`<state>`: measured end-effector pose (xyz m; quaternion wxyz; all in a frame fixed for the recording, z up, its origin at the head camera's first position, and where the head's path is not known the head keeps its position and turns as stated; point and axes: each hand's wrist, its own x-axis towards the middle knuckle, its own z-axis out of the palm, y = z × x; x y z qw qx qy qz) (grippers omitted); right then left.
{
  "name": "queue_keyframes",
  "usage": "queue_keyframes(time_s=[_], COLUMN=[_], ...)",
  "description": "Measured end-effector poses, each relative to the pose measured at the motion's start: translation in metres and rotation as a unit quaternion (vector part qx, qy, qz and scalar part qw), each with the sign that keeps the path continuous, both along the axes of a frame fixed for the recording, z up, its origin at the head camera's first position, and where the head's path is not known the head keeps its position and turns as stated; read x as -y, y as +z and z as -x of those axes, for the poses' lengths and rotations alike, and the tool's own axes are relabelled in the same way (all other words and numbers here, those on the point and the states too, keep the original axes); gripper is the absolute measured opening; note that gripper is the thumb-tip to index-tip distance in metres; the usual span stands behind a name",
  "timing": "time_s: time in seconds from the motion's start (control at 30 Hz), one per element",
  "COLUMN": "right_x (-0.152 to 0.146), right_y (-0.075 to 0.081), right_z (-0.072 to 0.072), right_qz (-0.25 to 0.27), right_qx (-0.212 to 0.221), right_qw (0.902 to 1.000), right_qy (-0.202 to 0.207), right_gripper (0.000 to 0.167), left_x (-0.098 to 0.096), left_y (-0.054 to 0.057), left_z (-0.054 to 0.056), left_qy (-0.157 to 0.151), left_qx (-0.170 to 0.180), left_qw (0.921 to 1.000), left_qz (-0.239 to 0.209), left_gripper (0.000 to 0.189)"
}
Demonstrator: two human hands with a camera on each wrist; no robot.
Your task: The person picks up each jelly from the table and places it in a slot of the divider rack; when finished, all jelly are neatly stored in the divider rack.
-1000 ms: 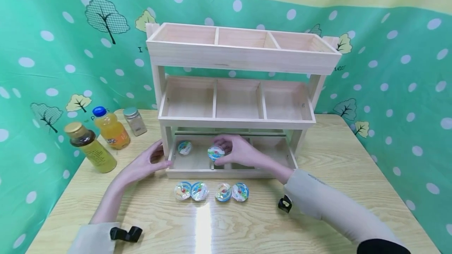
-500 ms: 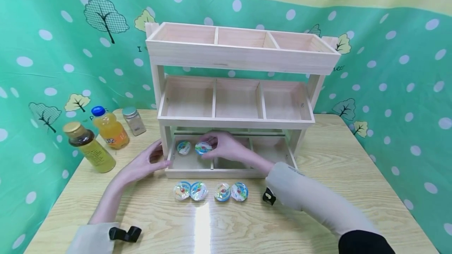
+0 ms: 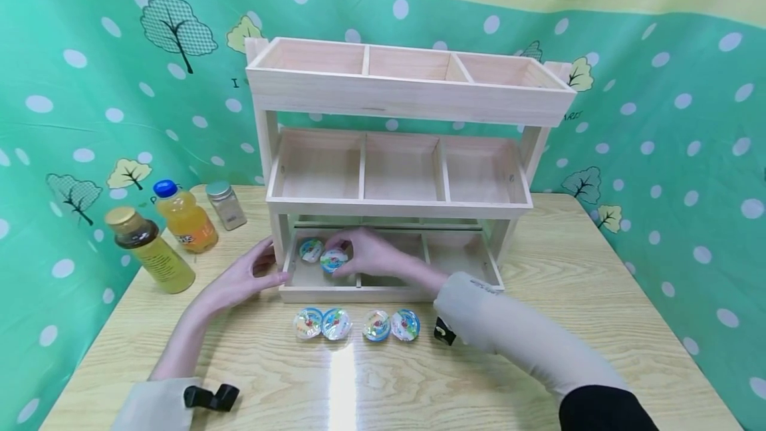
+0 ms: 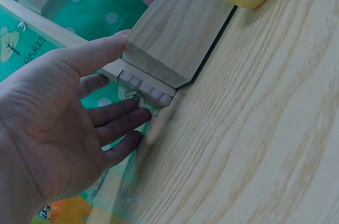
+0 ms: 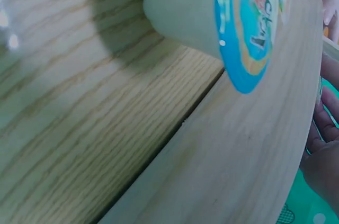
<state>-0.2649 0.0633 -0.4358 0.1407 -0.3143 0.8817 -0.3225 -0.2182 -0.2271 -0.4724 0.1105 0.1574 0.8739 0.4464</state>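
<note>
My right hand (image 3: 372, 255) pinches a jelly cup (image 3: 333, 260) with a blue-and-white lid inside the left compartment of the rack's lowest tray (image 3: 383, 294). Just behind and left of it, a second jelly cup (image 3: 310, 250) sits in that compartment. My left hand (image 3: 242, 278) is at the tray's left end. In the left wrist view, the thumb of the left hand (image 4: 69, 113) touches the wooden corner, while its other fingers lie loosely extended near a wing nut (image 4: 135, 97). The right wrist view shows the right hand (image 5: 323, 144) only partly, behind the tray's front board.
Several jelly cups (image 3: 376, 326) stand in a row on the table before the wooden rack (image 3: 401, 208). At left are a yellow-green bottle (image 3: 161, 261), an orange drink bottle (image 3: 190, 225) and a glass jar (image 3: 229, 208). A patterned curtain (image 3: 646, 118) hangs behind.
My right hand has carried its jelly cup leftward, from near the divider into the left compartment and beside the cup there. My left hand has stayed at the tray's end.
</note>
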Motion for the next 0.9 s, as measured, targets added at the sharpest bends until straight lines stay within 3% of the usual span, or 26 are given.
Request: queue_keyframes(time_s=[0.27, 0.57, 0.9], right_x=[0.002, 0.002, 0.0], right_y=[-0.004, -0.011, -0.01], right_z=[-0.002, -0.003, -0.002], right_qz=[-0.032, -0.04, -0.049], right_qx=[-0.008, -0.033, -0.053], right_qw=[0.9994, 0.9978, 0.9959], right_qy=[-0.001, 0.041, 0.055], right_gripper=[0.054, 0.052, 0.053], left_x=[0.0, 0.001, 0.0], left_y=[-0.001, 0.0, 0.0], left_z=[0.001, -0.001, 0.0], left_qy=[-0.003, 0.0, -0.003], left_qx=[-0.002, 0.008, 0.006], left_qw=[1.0, 0.9999, 0.9999], left_qz=[-0.004, -0.008, -0.008], left_gripper=[0.092, 0.092, 0.092])
